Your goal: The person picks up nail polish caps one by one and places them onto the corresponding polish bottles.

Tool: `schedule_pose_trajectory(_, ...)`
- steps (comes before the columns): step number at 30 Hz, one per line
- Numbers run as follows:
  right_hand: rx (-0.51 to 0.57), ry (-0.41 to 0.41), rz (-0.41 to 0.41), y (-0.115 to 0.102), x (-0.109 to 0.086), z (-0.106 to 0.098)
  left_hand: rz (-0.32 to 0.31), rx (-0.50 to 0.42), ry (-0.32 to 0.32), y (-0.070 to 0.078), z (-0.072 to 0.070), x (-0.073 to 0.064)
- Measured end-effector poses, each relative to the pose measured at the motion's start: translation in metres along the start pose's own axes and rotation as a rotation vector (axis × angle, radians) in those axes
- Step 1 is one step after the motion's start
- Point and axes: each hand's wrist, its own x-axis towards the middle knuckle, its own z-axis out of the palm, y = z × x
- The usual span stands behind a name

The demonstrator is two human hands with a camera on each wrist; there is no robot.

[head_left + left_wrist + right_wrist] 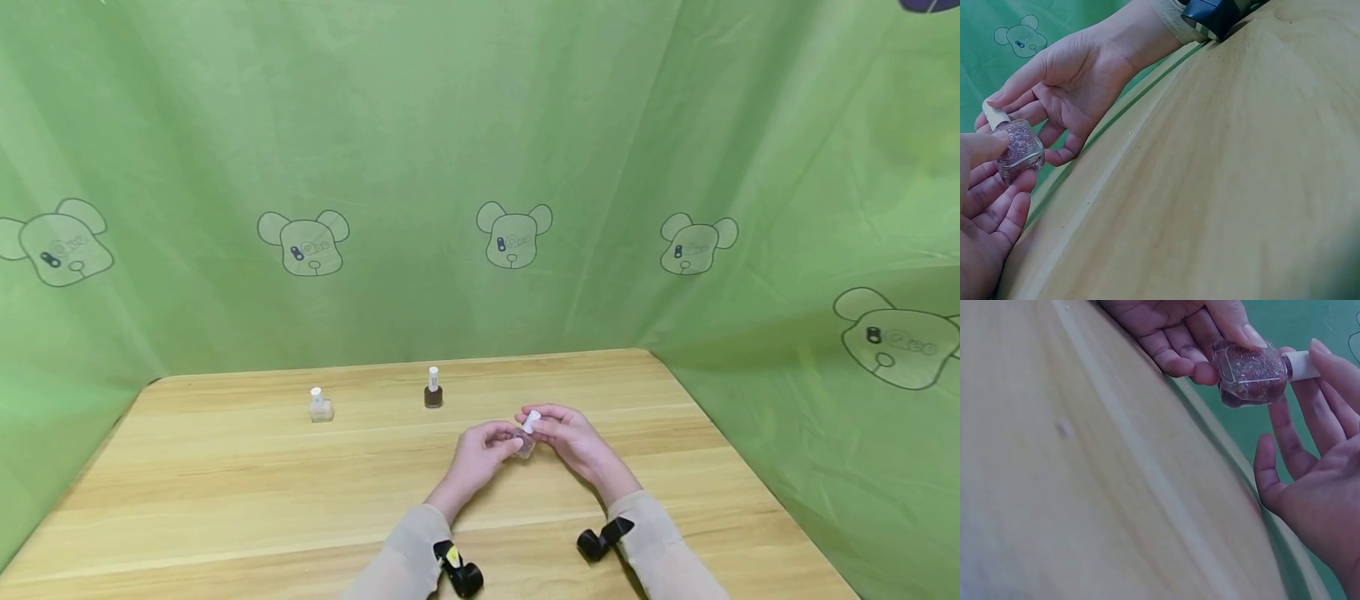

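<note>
A square glass nail polish bottle [525,447] with glittery pinkish polish is held between both hands above the table, tilted. My left hand [474,458] pinches its glass body between thumb and fingers, as the left wrist view also shows. My right hand [577,440] pinches the white cap [1301,365] with thumb and fingertips. The cap sits on the bottle's neck. In the right wrist view, glitter flecks show through the glass of the polish bottle [1250,374], and the other fingers of the right hand [1325,481] are spread loosely below.
Toward the back of the wooden table [247,500] stands a dark brown nail polish bottle [433,397] with a white cap. Farther left is a clear or pale one [321,409], also white-capped. A green curtain [405,167] with bear-head prints surrounds the table's back and sides.
</note>
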Motion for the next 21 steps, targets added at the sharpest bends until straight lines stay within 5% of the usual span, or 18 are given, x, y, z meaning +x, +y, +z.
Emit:
schedule_pose_trajectory(12,-0.072,0.131,0.018,-0.002,0.001,0.009,0.047,0.054,-0.012,0.000,0.001,-0.001)
schedule_pose_trajectory(21,-0.048,0.075,0.026,0.000,0.001,0.007,0.003,-0.021,0.011,-0.003,0.002,0.001)
